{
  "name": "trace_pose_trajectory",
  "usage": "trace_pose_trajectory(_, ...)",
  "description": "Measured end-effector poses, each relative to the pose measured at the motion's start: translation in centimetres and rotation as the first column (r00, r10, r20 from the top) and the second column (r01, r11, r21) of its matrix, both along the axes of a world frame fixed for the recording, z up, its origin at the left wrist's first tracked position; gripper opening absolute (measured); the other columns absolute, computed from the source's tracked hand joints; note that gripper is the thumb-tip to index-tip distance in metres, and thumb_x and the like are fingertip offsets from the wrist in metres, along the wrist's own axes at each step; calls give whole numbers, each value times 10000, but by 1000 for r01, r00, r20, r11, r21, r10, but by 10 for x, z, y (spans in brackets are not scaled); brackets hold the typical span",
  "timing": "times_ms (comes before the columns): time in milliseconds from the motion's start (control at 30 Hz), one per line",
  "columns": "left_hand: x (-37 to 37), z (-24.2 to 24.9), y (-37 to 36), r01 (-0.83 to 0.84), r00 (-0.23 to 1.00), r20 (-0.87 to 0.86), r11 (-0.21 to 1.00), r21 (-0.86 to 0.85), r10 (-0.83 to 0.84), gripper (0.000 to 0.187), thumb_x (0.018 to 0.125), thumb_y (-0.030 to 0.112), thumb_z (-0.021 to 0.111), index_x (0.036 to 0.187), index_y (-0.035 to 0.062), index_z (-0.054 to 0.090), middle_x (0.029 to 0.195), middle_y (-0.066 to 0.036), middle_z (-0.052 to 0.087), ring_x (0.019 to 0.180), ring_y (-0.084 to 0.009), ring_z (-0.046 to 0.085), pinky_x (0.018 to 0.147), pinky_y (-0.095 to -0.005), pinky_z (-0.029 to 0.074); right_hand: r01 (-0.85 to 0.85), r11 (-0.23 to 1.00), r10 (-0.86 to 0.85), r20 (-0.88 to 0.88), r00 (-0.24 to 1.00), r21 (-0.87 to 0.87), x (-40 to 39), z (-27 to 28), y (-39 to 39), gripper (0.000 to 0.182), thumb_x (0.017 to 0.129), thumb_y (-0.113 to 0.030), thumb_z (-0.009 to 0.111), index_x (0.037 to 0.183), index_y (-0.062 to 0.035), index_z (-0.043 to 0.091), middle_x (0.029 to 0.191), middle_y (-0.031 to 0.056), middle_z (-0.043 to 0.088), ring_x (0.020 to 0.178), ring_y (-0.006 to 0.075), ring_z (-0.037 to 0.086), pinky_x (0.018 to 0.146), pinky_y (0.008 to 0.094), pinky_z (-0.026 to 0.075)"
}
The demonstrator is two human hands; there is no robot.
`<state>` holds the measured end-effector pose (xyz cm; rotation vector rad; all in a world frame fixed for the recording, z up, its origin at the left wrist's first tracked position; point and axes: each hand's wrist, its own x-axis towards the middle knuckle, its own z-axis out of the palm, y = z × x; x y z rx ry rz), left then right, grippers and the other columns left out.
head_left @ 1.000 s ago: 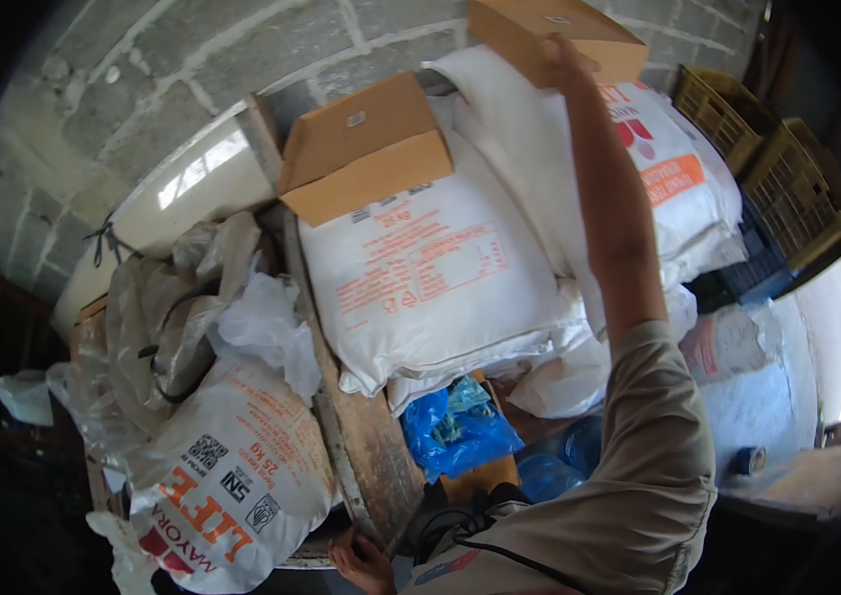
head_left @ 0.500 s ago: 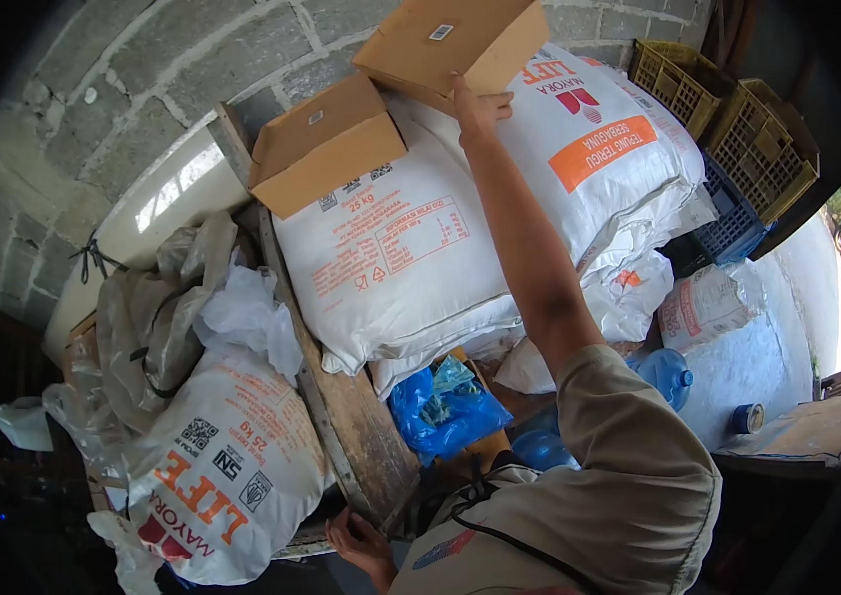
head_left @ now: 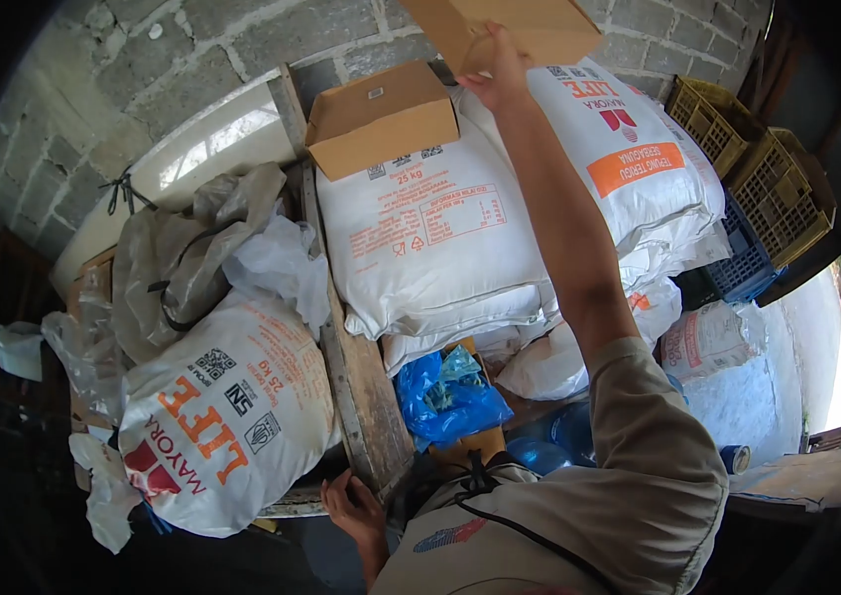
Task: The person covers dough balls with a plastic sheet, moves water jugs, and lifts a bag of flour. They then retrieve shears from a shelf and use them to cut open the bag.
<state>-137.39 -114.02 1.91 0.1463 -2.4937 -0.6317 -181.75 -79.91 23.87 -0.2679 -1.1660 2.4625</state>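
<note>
My right hand (head_left: 498, 71) grips the near edge of an open cardboard box (head_left: 540, 30), raised and tilted over the white flour sacks at the top. Left of it, a second cardboard box (head_left: 381, 117) rests on the sack with the 25 kg print (head_left: 420, 228). The sack with the orange band (head_left: 629, 149) lies below and right of the raised box. Low in the view, my left hand (head_left: 353, 508) is beside the wooden plank's lower end, fingers loosely bent and apart, with nothing seen in it.
Another full flour sack (head_left: 232, 416) leans at the left under crumpled plastic (head_left: 192, 258). A wooden plank (head_left: 366, 397) runs beside the stack. A blue plastic bag (head_left: 450, 402) lies below it. Yellow crates (head_left: 782, 188) and a blue crate (head_left: 738, 248) stand right. A block wall is behind.
The view has shifted, so the stack sits further right. My right hand has lifted the held box up toward the wall, partly past the top edge. The other box remains on the sack.
</note>
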Motion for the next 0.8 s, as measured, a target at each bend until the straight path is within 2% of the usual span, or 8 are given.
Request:
trace_pose_trajectory(33, 0, 1, 0, 3, 1000, -7, 1000, -3, -3, 124, 779, 45, 500, 884, 8, 555, 838, -115, 578, 784, -306, 546, 859, -442, 375, -4, 1000, 4, 6, 1000, -3, -6, -1, -15, 1098, 627, -402, 679, 1310, -186, -153, 1279, 185, 224, 1048, 408, 398, 757, 521, 440)
trace_pose_trajectory(100, 0, 4, 2, 6, 1000, -12, 1000, 20, -5, 117, 786, 48, 491, 876, 0, 547, 839, -126, 580, 785, -325, 541, 866, -451, 370, -178, 983, 177, -30, 984, -35, -17, 1, -49, 736, 727, -549, 548, 1296, -165, 282, 1266, 155, 351, 1055, 371, 403, 836, 507, 385)
trace_pose_trajectory(133, 0, 5, 3, 13, 1000, -23, 999, 44, -12, 112, 792, 50, 481, 869, -8, 539, 840, -137, 582, 786, -344, 536, 874, -460, 364, -186, 982, 185, -29, 982, -33, -9, 9, -70, 736, 727, -549, 548, 1296, -165, 282, 1266, 155, 351, 1055, 371, 403, 836, 507, 385)
trace_pose_trajectory(200, 1, 2, 1, -3, 1000, -28, 1000, 27, 4, 107, 790, 45, 484, 870, -5, 534, 838, -133, 582, 785, -340, 539, 868, -460, 369, -24, 996, 36, 156, 987, -83, 5, 25, -107, 1129, 631, -384, 699, 1303, -182, -185, 1308, 200, 191, 1073, 404, 382, 782, 540, 426)
trace_pose_trajectory(300, 1, 3, 1, 18, 998, -68, 998, 65, -13, 98, 787, 45, 497, 874, 8, 525, 833, -123, 584, 778, -324, 550, 868, -462, 372, -21, 999, 34, 327, 944, -43, -19, 11, -139, 1159, 640, -380, 705, 1296, -177, -227, 1328, 203, 170, 1109, 379, 361, 804, 551, 412)
trace_pose_trajectory(433, 2, -3, -3, 8, 997, -77, 998, 64, -3, 117, 781, 54, 515, 885, 20, 556, 849, -108, 586, 792, -293, 558, 868, -436, 378, -61, 991, 6, 424, 906, 117, -25, -1, -173, 1136, 664, -429, 675, 1309, -133, -212, 1320, 210, 209, 1093, 340, 396, 804, 548, 414)
trace_pose_trajectory(600, 2, -2, -3, 34, 995, -96, 998, 54, -29, 120, 791, 71, 510, 877, 7, 562, 837, -108, 585, 791, -305, 555, 868, -431, 382, -184, 802, 86, 196, 977, 568, 30, -42, -186, 1033, 704, -507, 594, 1339, -26, -62, 1317, 272, 191, 1105, 353, 406, 759, 389, 483)
trace_pose_trajectory(800, 4, -6, -7, 140, 983, -117, 990, -10, -140, 154, 804, 130, 515, 869, 2, 573, 840, -119, 584, 789, -338, 538, 867, -468, 376, -483, 803, 396, 294, 870, 348, 253, -182, -123, 735, 806, -361, 566, 1341, -90, 141, 1207, 174, 420, 809, 233, 582, 705, 339, 490)
